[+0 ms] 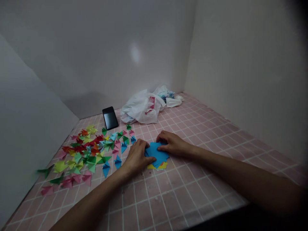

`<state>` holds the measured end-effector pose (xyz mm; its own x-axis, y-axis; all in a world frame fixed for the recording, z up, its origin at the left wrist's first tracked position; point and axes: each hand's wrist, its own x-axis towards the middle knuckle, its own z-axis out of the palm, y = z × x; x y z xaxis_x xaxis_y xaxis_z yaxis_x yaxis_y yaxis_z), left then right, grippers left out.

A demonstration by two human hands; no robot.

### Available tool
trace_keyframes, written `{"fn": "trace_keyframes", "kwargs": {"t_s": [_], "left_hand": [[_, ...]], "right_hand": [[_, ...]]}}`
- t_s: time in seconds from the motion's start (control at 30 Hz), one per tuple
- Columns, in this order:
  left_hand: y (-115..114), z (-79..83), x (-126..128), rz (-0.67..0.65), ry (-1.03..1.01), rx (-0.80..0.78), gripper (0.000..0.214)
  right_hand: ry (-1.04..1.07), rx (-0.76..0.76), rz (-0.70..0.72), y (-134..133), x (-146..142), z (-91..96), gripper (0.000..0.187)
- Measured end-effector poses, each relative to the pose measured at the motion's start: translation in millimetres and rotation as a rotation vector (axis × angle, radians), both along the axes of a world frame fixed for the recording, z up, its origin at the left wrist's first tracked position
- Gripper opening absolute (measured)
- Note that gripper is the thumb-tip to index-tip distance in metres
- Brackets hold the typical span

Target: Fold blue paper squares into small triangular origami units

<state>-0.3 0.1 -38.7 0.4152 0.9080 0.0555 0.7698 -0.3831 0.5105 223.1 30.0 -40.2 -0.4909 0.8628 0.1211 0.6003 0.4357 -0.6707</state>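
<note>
Blue square sheets of origami paper [157,154] lie in an uneven stack between my two hands. Yellow sheets [164,165] and a bit of pale green and orange stick out beneath them at the near side. My left hand [137,156] grips the left edge, its thumb on top and its fingers curled by the far left corner. On the right, my right hand [171,143] has its thumb over the top sheet and its bent fingers at the far edge. The undersides of the fingers are hidden.
Many small folded paper cranes [90,149] in several colours spread across the left of the pink tiled surface [187,192]. A dark phone [110,118] leans near the back wall. White plastic bags [141,107] lie beside it. Walls stand left, behind and right.
</note>
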Motion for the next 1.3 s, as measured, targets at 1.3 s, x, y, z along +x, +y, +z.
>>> {"fn": "trace_keyframes", "kwargs": {"t_s": [1.3], "left_hand": [[4,-6.5,1,0.195,-0.905,-0.284,0.033]], "right_hand": [[0.713,-0.514,-0.141,-12,-11,1.3,0.018]]}}
